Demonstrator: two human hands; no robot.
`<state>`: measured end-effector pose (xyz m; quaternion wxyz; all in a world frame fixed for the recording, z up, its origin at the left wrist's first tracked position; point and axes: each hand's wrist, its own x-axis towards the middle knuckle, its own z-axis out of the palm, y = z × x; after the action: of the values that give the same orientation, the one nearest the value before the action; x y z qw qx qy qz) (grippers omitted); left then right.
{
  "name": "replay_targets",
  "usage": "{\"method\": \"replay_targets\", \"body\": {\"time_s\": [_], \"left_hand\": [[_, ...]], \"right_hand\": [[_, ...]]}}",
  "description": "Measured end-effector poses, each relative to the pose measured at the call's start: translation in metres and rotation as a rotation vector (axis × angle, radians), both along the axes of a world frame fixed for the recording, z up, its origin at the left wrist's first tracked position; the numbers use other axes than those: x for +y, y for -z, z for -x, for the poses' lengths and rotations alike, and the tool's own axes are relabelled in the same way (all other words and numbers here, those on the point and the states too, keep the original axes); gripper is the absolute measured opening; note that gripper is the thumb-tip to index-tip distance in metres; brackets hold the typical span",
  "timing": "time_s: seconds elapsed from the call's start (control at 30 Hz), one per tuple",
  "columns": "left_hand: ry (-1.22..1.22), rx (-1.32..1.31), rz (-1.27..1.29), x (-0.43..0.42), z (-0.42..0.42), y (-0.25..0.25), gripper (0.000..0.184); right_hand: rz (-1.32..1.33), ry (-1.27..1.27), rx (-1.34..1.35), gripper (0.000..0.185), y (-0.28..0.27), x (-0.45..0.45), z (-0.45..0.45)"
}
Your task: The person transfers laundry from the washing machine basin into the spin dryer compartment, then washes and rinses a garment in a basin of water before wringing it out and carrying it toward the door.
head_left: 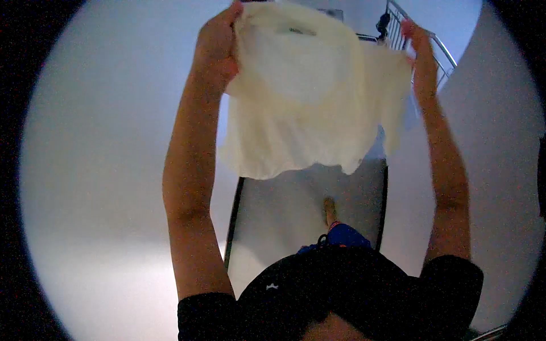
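A cream-coloured shirt [296,125] hangs spread out in the air in front of me, with a small label showing inside its neck. My left hand [219,48] grips it by the upper left edge, fingers closed on the cloth. At the upper right, my right hand [420,48] pinches the shirt's other side near the sleeve. The lower hem hangs loose, and the cloth hides part of what lies behind it.
Behind the shirt at the upper right stands a metal rack [443,54] with a dark object on it. White walls rise on both sides of a narrow grey floor [284,210]. One bare foot [329,210] shows below.
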<state>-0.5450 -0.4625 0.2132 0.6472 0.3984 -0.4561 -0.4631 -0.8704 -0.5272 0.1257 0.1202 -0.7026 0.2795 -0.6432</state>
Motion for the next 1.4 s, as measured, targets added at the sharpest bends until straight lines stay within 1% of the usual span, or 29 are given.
{"method": "replay_targets", "body": {"time_s": [0.03, 0.07, 0.13, 0.17, 0.2, 0.27, 0.3, 0.37, 0.47, 0.5, 0.57, 0.63, 0.67, 0.73, 0.77, 0.83, 0.87, 0.9, 0.93, 0.97, 1.0, 1.07, 1.13, 1.17, 1.2, 1.23, 1.27, 1.33, 1.4], "left_hand": [[0.012, 0.016, -0.035, -0.009, 0.027, 0.004, 0.030], [0.048, -0.001, -0.065, -0.070, -0.005, 0.008, 0.030], [0.168, -0.051, -0.144, -0.252, -0.158, 0.006, 0.031], [0.172, -0.121, -0.019, -0.301, -0.215, 0.006, 0.031], [0.110, -0.407, 0.028, -0.328, -0.248, -0.003, 0.029], [-0.025, -0.975, 0.128, -0.363, -0.267, -0.007, 0.029], [-0.060, -1.088, 0.163, -0.377, -0.282, 0.022, 0.030], [-0.116, -1.324, 0.246, -0.417, -0.318, 0.057, 0.035], [-0.088, -1.135, 0.150, -0.492, -0.352, 0.087, 0.043], [-0.128, -1.138, 0.347, -0.526, -0.366, 0.096, 0.036], [-0.224, -1.071, 0.397, -0.564, -0.367, 0.063, 0.032], [-0.395, -0.880, 0.474, -0.611, -0.353, 0.053, 0.032], [-0.250, -0.749, 0.438, -0.647, -0.363, 0.081, 0.028], [0.140, -0.932, 0.089, -0.730, -0.389, 0.160, 0.022], [0.072, -1.115, 0.105, -0.745, -0.385, 0.170, 0.018], [-0.067, -1.043, 0.338, -0.799, -0.370, 0.170, 0.013], [-0.148, -1.038, 0.422, -0.820, -0.367, 0.167, 0.014], [-0.109, -0.836, 0.265, -0.838, -0.361, 0.147, 0.018], [-0.081, -0.854, 0.252, -0.868, -0.365, 0.154, 0.021], [-0.054, -0.871, 0.240, -0.898, -0.369, 0.161, 0.025], [-0.027, -0.889, 0.227, -0.928, -0.373, 0.168, 0.029], [0.337, -1.074, -0.018, -0.944, -0.360, 0.158, 0.028], [0.326, -0.502, -0.370, -0.980, -0.341, 0.170, 0.027], [0.342, -0.356, -0.428, -0.991, -0.329, 0.166, 0.028], [0.353, -0.206, -0.483, -1.003, -0.318, 0.157, 0.028], [0.358, -0.196, -0.489, -1.010, -0.305, 0.158, 0.028], [0.365, -0.189, -0.502, -1.028, -0.300, 0.153, 0.030], [0.381, -0.191, -0.479, -1.085, -0.283, 0.140, 0.034], [0.407, -0.212, -0.444, -1.126, -0.265, 0.135, 0.039]], "right_hand": [[-0.027, -0.039, 0.018, 0.043, 0.023, 0.018, -0.001], [0.057, 0.000, 0.181, 0.044, 0.041, -0.019, -0.063], [-0.206, -0.052, 0.411, 0.049, 0.062, -0.186, -0.229], [-0.531, -0.155, 0.475, 0.052, 0.065, -0.264, -0.281], [-0.850, -0.257, 0.529, 0.056, 0.058, -0.321, -0.304], [-0.667, -0.242, 0.585, 0.039, 0.052, -0.394, -0.300], [-0.664, -0.267, 0.555, 0.039, 0.067, -0.412, -0.297], [-0.657, -0.301, 0.476, 0.040, 0.056, -0.451, -0.292], [-0.542, -0.218, 0.639, 0.037, 0.035, -0.514, -0.304], [-0.538, -0.143, 0.565, 0.036, 0.021, -0.525, -0.317], [-0.410, -0.176, 0.349, 0.037, -0.016, -0.557, -0.327], [-0.183, -0.213, 0.193, 0.040, -0.006, -0.621, -0.331], [-0.495, -0.033, 0.453, 0.048, 0.019, -0.626, -0.330], [-0.554, -0.023, 1.165, 0.051, 0.032, -0.673, -0.324], [-0.541, 0.074, 1.099, 0.051, 0.032, -0.686, -0.323], [-0.478, 0.295, 0.957, 0.050, 0.015, -0.729, -0.314], [-0.475, 0.325, 0.795, 0.048, 0.012, -0.744, -0.313], [-0.457, 0.359, 0.636, 0.046, 0.008, -0.762, -0.310], [-0.432, 0.389, 0.480, 0.045, 0.005, -0.778, -0.308], [-0.420, 0.336, 0.683, 0.044, 0.007, -0.786, -0.310], [-0.439, 0.384, 1.048, 0.049, 0.023, -0.803, -0.303], [-0.451, 0.403, 0.983, 0.055, 0.022, -0.832, -0.296], [-0.523, 0.466, 0.639, 0.055, 0.041, -0.891, -0.289], [-0.562, 0.481, 0.462, 0.055, 0.057, -0.916, -0.289], [-0.688, 0.298, 0.334, 0.055, 0.062, -0.937, -0.297], [-0.893, 0.114, 0.276, 0.061, 0.066, -0.944, -0.304], [-0.744, 0.017, 0.283, 0.070, 0.101, -0.972, -0.313], [-0.413, -0.144, 0.375, 0.081, 0.124, -1.019, -0.350], [-0.742, -0.287, 0.392, 0.071, 0.117, -1.049, -0.390]]}}
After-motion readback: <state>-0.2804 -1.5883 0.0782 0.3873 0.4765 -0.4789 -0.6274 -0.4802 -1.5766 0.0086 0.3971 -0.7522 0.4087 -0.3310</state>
